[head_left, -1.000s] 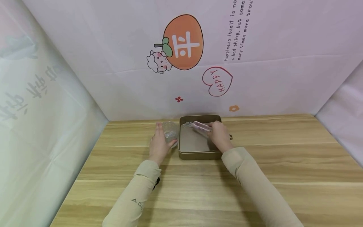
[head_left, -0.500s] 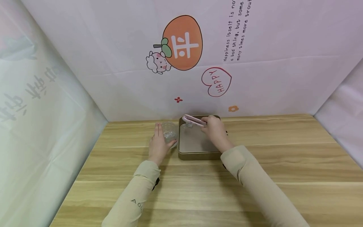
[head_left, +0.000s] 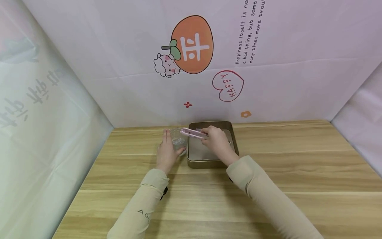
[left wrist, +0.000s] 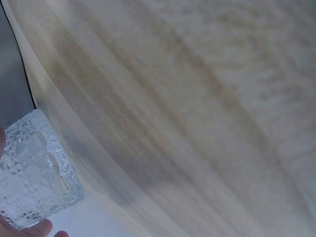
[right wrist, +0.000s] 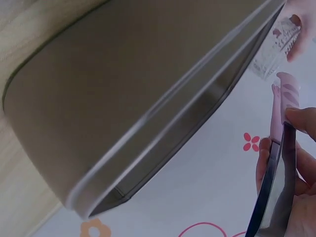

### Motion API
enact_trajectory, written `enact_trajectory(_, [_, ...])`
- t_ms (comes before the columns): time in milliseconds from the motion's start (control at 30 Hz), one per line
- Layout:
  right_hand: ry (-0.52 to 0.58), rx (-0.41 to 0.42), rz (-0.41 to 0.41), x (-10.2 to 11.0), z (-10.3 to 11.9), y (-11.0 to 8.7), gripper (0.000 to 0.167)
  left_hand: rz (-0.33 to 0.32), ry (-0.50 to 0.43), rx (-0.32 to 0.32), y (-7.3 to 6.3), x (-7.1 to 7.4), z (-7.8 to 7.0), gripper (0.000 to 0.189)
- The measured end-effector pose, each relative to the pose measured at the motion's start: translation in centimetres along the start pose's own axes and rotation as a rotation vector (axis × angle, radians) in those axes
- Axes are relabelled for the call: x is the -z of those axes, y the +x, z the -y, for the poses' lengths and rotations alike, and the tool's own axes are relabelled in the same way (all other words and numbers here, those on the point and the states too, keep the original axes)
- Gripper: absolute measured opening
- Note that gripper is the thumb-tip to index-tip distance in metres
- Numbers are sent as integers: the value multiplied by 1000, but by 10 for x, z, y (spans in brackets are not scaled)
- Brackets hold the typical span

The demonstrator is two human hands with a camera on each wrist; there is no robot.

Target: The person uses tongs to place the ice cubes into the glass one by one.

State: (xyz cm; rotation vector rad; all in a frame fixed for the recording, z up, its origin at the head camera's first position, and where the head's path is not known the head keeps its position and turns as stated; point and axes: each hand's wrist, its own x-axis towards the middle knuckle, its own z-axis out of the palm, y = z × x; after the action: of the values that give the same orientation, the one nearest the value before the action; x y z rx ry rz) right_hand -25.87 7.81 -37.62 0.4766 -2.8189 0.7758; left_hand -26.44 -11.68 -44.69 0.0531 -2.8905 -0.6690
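My left hand [head_left: 166, 153] holds a clear, patterned glass cup [head_left: 179, 142], with fingers on its left side and the thumb on its right. Cut relief covers the glass cup [left wrist: 37, 170] in the left wrist view. In my right hand [head_left: 218, 142] are tongs [head_left: 195, 133] with pink ends and a shiny metal body. The tongs' tips reach over the cup's rim; whether a clear piece sits between them is too small to tell. A gold-brown tin [head_left: 206, 164] stands against the cup's right side, under my right hand. Small clear pieces [head_left: 198, 129] lie near its back wall.
The wood-grain table [head_left: 298, 166] extends to both sides and the front. A white printed sheet [head_left: 134, 99] rises right behind the tin and cup. Another white sheet [head_left: 59, 132] borders the table on the left.
My right hand has carried the tongs from inside the tin, up and left, until their tips came over the glass cup. My left hand has stayed on the cup.
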Motion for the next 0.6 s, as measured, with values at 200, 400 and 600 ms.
enact_trajectory(200, [-13,21,30,-4,3,-2,27,12,-7,13,0,1,0,106])
enact_trajectory(400, [-27,56,23,-7,4,-4,23,9,-1,9,0,1,0,106])
enact_trajectory(600, [-21,83,6,-9,4,-4,21,10,9,5,0,1,1,106])
